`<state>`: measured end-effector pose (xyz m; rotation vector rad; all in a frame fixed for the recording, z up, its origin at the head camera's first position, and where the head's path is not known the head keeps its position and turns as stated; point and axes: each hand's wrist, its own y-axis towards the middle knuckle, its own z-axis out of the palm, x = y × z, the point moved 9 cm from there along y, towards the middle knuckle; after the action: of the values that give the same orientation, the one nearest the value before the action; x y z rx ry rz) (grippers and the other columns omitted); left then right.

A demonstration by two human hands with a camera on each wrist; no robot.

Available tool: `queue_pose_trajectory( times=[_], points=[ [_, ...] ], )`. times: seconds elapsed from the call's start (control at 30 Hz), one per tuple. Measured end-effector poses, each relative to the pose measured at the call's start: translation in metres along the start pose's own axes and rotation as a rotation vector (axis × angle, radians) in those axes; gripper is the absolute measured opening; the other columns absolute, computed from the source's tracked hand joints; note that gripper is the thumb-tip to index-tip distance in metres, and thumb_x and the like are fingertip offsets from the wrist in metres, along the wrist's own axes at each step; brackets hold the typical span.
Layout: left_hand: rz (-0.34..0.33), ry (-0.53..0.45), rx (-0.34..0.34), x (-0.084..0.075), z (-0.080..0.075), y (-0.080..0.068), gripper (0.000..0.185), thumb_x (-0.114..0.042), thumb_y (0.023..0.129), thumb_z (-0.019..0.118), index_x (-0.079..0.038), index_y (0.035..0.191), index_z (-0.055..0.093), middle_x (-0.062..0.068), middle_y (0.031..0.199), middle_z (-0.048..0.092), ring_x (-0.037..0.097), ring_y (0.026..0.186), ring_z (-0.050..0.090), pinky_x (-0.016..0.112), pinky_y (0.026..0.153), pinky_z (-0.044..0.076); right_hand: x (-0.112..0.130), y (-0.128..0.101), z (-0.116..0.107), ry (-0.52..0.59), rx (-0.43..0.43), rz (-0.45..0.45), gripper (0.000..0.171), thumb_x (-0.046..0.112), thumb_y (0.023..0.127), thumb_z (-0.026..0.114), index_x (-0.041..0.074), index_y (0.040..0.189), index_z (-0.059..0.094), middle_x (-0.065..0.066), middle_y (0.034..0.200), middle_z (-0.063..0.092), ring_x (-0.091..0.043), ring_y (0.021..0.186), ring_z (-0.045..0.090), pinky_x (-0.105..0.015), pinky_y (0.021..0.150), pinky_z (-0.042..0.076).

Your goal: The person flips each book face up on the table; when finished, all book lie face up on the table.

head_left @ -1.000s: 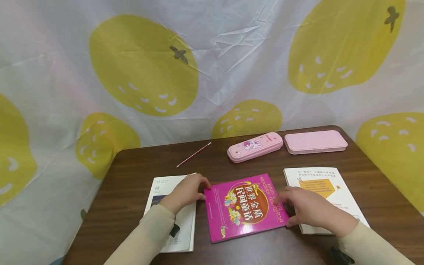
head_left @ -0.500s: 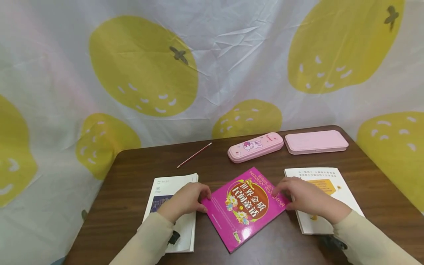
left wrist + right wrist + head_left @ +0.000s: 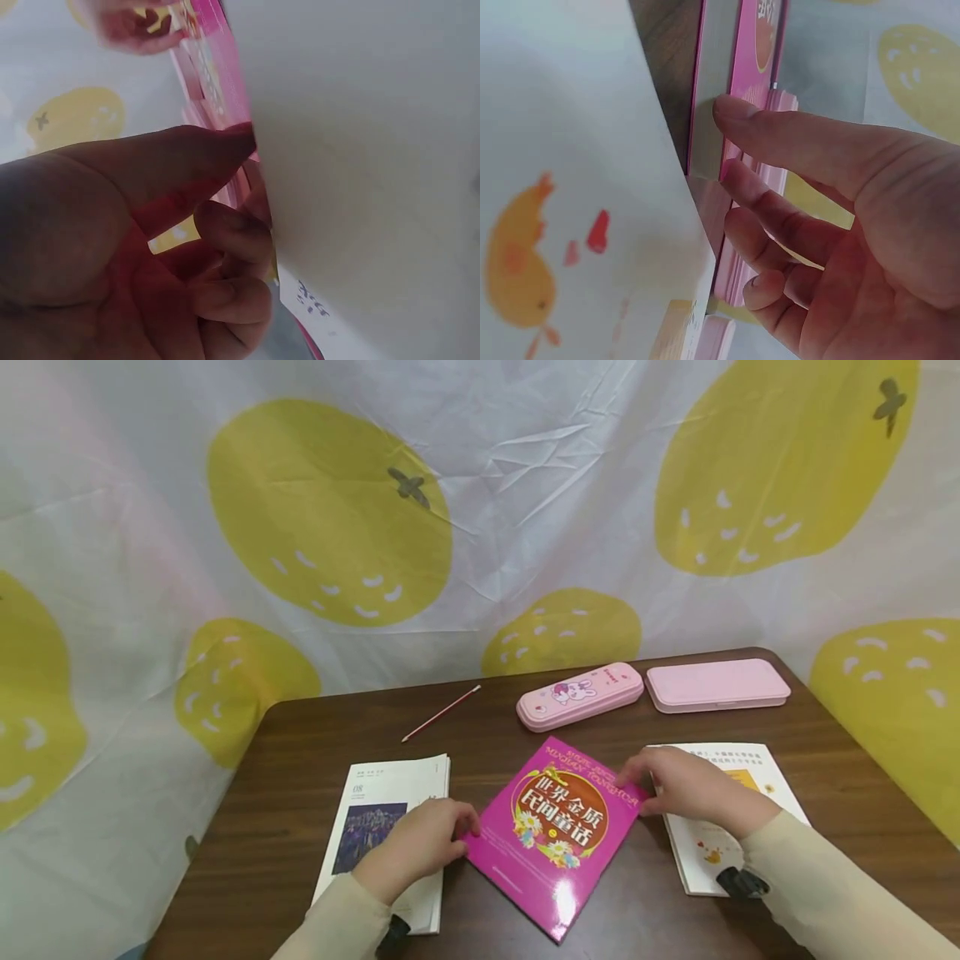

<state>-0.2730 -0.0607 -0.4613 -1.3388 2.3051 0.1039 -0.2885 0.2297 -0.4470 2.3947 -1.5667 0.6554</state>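
**Between two white books, a pink one held at its corners**

On the brown counter (image 3: 285, 793) the pink book (image 3: 555, 827) lies skewed, one corner pointing toward the person, between the white book on the left (image 3: 378, 814) and the white booklet on the right (image 3: 757, 768). The left hand (image 3: 420, 843) pinches its left corner, thumb above and fingers (image 3: 232, 225) curled beneath. The right hand (image 3: 693, 789) grips the right corner the same way, thumb on the page edge and fingers (image 3: 780, 210) tucked under. To handle this well, I judge both hands should keep equal pressure so the glossy cover does not slip or bend, and lift the corners clear of the neighbouring books. Two pink pencil cases (image 3: 581, 693) and a pencil (image 3: 441, 712) lie well behind.
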Motion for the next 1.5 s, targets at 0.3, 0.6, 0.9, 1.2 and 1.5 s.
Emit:
queue_pose_trajectory(
  times=[0.3, 0.6, 0.9, 1.2, 1.5],
  points=[
    [0.028, -0.121, 0.026, -0.007, 0.007, -0.016, 0.029, 0.001, 0.079, 0.075, -0.011, 0.105, 0.07, -0.008, 0.063, 0.055, 0.004, 0.055, 0.048, 0.022, 0.052, 0.038, -0.001, 0.016, -0.004, 0.024, -0.002, -0.029, 0.03, 0.01, 0.079, 0.088, 0.013, 0.107, 0.077, -0.001, 0.103, 0.076, -0.017, 0.089, 0.065, -0.037, 0.079, 0.057],
    [0.115, -0.241, 0.031, -0.019, 0.014, -0.027, 0.029, 0.001, 0.073, 0.084, -0.008, 0.099, 0.072, -0.007, 0.063, 0.064, -0.002, 0.056, 0.052, 0.02, 0.062, 0.044, -0.004, 0.03, -0.007, 0.019, -0.041, -0.059, 0.026, 0.012, 0.08, 0.088, 0.014, 0.104, 0.077, -0.001, 0.103, 0.076, -0.018, 0.088, 0.063, -0.037, 0.08, 0.055],
    [0.087, -0.245, 0.024, -0.023, 0.024, -0.033, 0.031, -0.007, 0.073, 0.089, -0.011, 0.1, 0.074, -0.012, 0.064, 0.063, -0.003, 0.06, 0.053, 0.019, 0.067, 0.045, 0.002, 0.042, -0.007, 0.008, -0.081, -0.075, 0.025, 0.01, 0.081, 0.086, 0.011, 0.105, 0.079, -0.006, 0.105, 0.077, -0.03, 0.103, 0.069, -0.053, 0.095, 0.055],
    [0.097, -0.233, -0.01, -0.038, 0.03, -0.038, 0.03, -0.011, 0.074, 0.089, -0.012, 0.1, 0.073, -0.015, 0.065, 0.062, -0.006, 0.058, 0.051, 0.017, 0.063, 0.044, 0.005, 0.054, -0.009, 0.008, -0.102, -0.093, 0.026, 0.004, 0.082, 0.084, 0.01, 0.106, 0.079, -0.008, 0.107, 0.077, -0.032, 0.105, 0.07, -0.053, 0.096, 0.054],
    [0.061, -0.158, -0.04, -0.041, 0.031, -0.041, 0.03, -0.014, 0.075, 0.087, -0.018, 0.101, 0.074, -0.017, 0.065, 0.058, -0.004, 0.058, 0.049, 0.019, 0.056, 0.041, 0.005, 0.053, -0.007, 0.01, -0.095, -0.131, 0.029, -0.002, 0.083, 0.077, 0.008, 0.109, 0.077, -0.008, 0.11, 0.075, -0.034, 0.108, 0.069, -0.055, 0.097, 0.053]
  ],
)
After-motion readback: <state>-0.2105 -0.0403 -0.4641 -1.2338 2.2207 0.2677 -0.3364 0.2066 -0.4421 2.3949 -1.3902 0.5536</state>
